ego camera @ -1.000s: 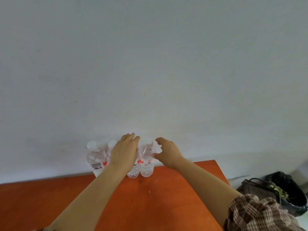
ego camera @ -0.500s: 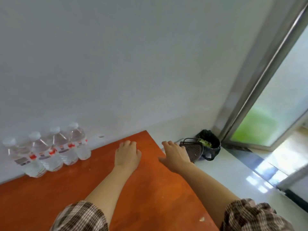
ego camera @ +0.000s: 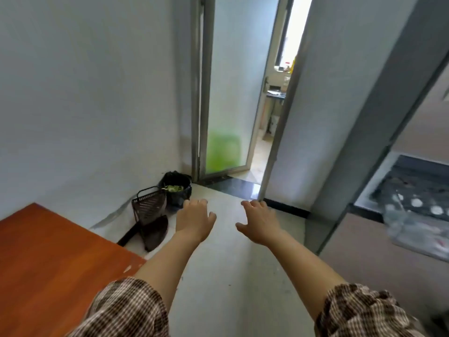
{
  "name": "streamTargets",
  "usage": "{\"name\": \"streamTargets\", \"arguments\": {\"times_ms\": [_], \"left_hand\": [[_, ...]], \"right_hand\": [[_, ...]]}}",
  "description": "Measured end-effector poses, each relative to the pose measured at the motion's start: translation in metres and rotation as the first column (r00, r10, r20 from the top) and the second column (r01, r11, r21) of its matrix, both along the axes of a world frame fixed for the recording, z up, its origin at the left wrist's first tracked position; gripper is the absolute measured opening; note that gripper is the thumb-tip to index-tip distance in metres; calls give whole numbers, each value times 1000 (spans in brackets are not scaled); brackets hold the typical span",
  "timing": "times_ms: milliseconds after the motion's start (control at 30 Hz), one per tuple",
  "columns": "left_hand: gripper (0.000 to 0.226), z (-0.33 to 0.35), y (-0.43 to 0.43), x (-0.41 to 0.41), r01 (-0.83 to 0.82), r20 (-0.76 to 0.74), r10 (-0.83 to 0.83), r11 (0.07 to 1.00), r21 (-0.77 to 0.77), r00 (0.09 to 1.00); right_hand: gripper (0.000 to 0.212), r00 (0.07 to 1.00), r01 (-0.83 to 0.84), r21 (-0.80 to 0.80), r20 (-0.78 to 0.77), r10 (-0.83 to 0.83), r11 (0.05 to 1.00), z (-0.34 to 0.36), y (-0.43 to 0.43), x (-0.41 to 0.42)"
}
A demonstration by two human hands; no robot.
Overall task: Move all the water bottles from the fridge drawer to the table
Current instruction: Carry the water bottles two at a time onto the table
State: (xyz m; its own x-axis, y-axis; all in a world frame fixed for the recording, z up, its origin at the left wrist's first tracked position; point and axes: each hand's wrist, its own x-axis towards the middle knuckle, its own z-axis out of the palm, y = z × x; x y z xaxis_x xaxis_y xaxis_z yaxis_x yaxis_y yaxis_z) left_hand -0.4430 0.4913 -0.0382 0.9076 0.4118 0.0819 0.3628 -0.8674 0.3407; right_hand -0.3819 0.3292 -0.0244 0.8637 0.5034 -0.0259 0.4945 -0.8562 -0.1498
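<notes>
The water bottles (ego camera: 416, 203) show only as a few round white caps and a smear of clear plastic, blurred, inside a dark drawer (ego camera: 410, 170) at the far right of the scene. The drawer's inside looks black and ridged, though the blur hides more detail. Pale flat panels frame it.

Both hands reach forward, palms down, over the floor, well apart from the bottles. The right hand (ego camera: 258, 222) is the nearer of the two to the drawer. Its fingers are loose and slightly spread, its thumb is out to the left, and it grasps nothing. The left hand (ego camera: 194, 222) is just to its left, its fingers likewise released and gently bent, touching nothing. Brown and cream checked sleeves (ego camera: 126, 310) are bunched up at the elbows.

The table (ego camera: 48, 251) fills the near left corner, a smooth orange-red wooden top with a sharp straight edge. The floor (ego camera: 230, 276) is pale and glossy.

Beyond the left hand, against the white wall (ego camera: 85, 93), stands a black mesh basket (ego camera: 148, 206). Just right of it is a round bin (ego camera: 176, 190) lined with a black bag and holding green scraps. Farther off, a frosted glass door (ego camera: 226, 105) in a grey metal frame stands partly open.
</notes>
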Motion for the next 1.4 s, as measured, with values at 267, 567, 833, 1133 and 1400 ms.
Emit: {"name": "streamTargets", "arguments": {"times_ms": [267,567,833,1133,1400], "left_hand": [[40,15,-208,94,375,32,-377,926,34,926],[44,9,-392,217,670,54,-669,742,-19,742],[42,9,-523,349,794,75,-791,606,-41,608],[35,-19,-619,433,868,-76,-872,490,-88,484],[39,-55,-695,487,923,-324,-868,379,58,377]], "right_hand": [[65,937,350,25,-4,-350,937,18,-211,42],[59,820,570,29,43,-571,821,20,-390,121],[48,732,681,-4,11,-681,732,21,-525,226],[43,739,671,3,-81,-669,741,6,-624,304],[21,712,451,-289,-454,-536,844,-43,-707,387]]}}
